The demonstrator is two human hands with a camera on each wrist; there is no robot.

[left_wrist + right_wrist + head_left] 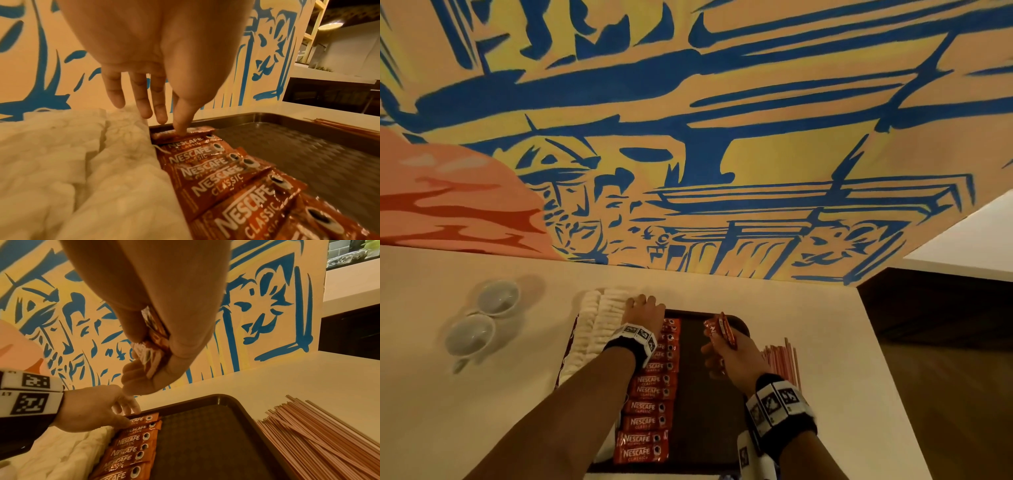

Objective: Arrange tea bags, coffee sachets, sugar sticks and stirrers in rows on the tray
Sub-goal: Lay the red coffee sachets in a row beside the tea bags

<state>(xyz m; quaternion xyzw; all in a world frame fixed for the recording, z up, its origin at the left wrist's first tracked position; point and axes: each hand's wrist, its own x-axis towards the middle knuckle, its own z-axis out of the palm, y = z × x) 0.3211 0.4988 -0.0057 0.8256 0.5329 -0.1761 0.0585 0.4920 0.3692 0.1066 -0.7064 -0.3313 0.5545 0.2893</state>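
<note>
A dark tray (709, 404) lies on the counter. White tea bags (599, 329) fill its left side in rows. Beside them runs a column of red coffee sachets (650, 394). My left hand (645, 310) reaches to the tray's far end, fingers straight, thumb (182, 123) pressing the farthest sachet (191, 134) flat. My right hand (726, 356) hovers over the bare middle of the tray and grips a small bundle of red sachets (719, 329), also seen as held sachets (154, 344). Thin stirrers (784, 359) lie piled on the counter right of the tray.
Two white cups (482, 318) stand on the counter to the left. A painted wall (688, 137) rises just behind the tray. The counter ends at the right, with a dark drop (945, 342) beyond. The stirrer pile (320, 434) spreads toward the right edge.
</note>
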